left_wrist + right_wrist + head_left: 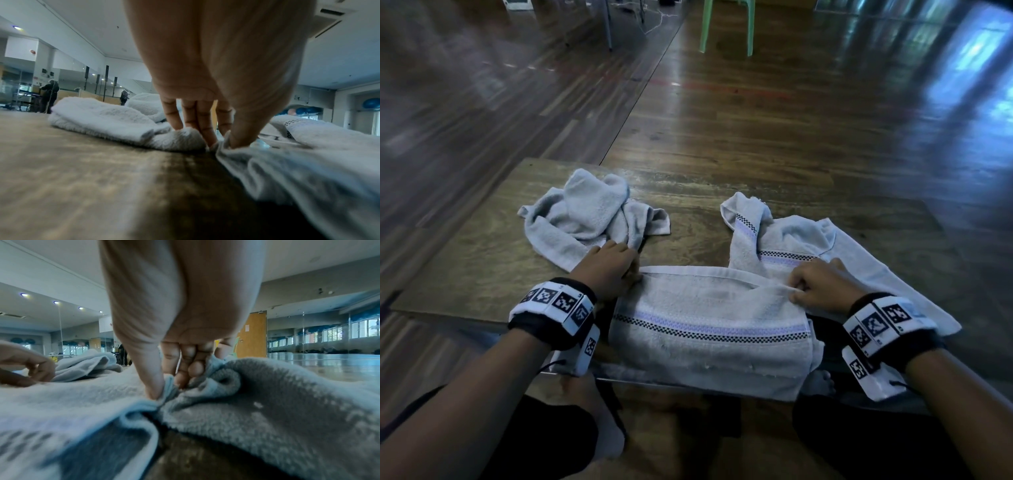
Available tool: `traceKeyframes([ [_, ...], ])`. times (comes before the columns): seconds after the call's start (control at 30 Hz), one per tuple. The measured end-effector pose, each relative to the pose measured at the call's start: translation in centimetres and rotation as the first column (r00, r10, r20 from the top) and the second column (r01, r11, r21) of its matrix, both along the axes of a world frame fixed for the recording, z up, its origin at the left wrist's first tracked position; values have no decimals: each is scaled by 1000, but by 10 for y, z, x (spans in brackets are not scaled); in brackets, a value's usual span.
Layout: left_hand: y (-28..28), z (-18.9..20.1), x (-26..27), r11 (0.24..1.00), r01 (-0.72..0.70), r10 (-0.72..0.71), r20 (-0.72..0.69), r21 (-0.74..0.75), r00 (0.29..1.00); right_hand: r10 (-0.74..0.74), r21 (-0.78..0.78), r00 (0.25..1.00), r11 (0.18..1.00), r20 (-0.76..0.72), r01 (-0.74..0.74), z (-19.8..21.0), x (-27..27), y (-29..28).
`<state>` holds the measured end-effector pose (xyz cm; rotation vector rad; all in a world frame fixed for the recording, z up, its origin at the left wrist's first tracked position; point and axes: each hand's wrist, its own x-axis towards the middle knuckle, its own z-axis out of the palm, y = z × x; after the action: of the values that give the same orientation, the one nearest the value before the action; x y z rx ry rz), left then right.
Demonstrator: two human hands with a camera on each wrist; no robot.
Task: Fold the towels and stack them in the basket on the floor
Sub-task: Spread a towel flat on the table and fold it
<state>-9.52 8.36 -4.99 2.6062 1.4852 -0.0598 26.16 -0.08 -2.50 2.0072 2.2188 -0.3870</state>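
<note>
Nearest me, the striped towel (709, 318) lies across the near edge of the desk (482, 270), its front part hanging over toward my knees and its far edge doubled back on itself. My right hand (822, 286) pinches that far edge at the right corner, thumb and fingers (186, 379) closed on a bunch of cloth, while my left hand (607, 270) pinches the left corner, thumb pressed down against the fingertips (211, 138) with the hem between them. I judge this the first fold of this towel, the corners just being lined up, with further folds left. Behind my right hand a second striped towel (774, 240) lies rumpled and partly spread, unfolded. Farther left, just beyond my left hand, a plain towel (585, 219) sits in a crumpled heap. So no towel is finished yet, and the basket is not in view from any camera; all the stacking is still ahead.
</note>
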Motion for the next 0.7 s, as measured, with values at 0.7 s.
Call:
traceKeyframes([
  [0.7, -9, 20, 6, 959, 191, -122, 300, -212, 946, -77, -81, 950, 995, -304, 54, 24, 9, -3],
])
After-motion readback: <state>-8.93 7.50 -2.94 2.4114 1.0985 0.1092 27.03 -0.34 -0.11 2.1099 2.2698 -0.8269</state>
